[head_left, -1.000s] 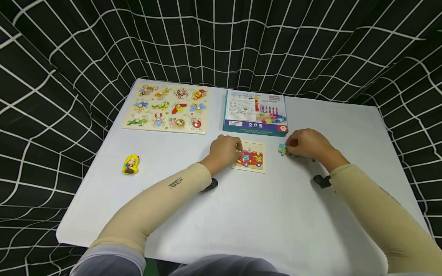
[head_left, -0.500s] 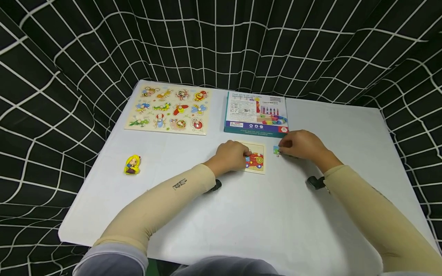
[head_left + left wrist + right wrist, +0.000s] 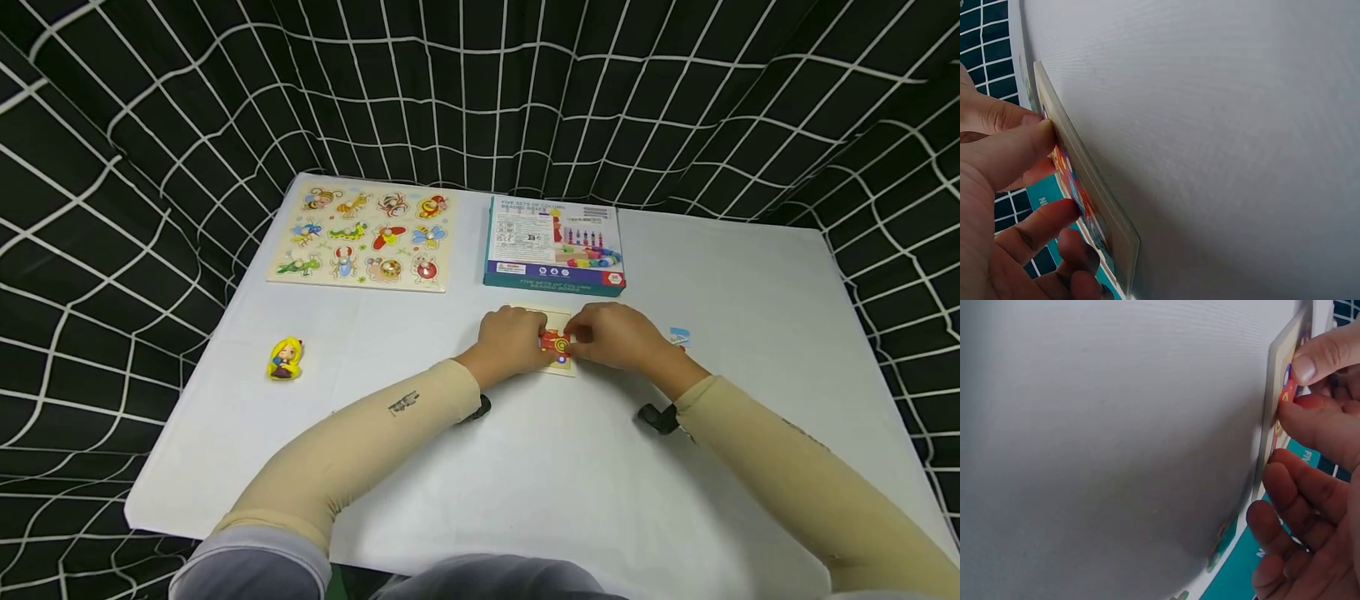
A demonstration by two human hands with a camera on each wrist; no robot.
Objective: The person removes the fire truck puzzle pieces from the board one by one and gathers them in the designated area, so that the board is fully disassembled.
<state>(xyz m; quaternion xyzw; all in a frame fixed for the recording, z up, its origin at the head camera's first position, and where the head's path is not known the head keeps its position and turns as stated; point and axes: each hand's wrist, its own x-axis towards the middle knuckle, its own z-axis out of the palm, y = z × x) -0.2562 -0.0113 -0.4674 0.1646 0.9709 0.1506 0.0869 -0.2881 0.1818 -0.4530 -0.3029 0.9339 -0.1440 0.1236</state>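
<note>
A small wooden jigsaw puzzle [image 3: 557,371] with a red vehicle picture sits at the middle of the table, its left half covered by my left hand [image 3: 513,340]. The left thumb and fingers are bent over its face, fingertips on the printed pieces. My right hand [image 3: 617,335] grips at the right side of the same puzzle, thumb on the red part and index finger by the edge in the right wrist view. The two thumbs lie close together there. A green puzzle piece [image 3: 1222,542] lies on the table near the right fingers.
Behind the puzzle lies a teal-edged boxed bead set [image 3: 555,246]. An insect peg puzzle board [image 3: 360,237] is at the back left, with a yellow-haired figurine [image 3: 285,358] in front of it. A loose blue-and-white piece [image 3: 679,336] lies beyond the right wrist.
The right hand has moved left from the loose green-and-blue piece to the puzzle's right side. My left hand has shifted a little right over the puzzle. The blue-and-white piece has come into view.
</note>
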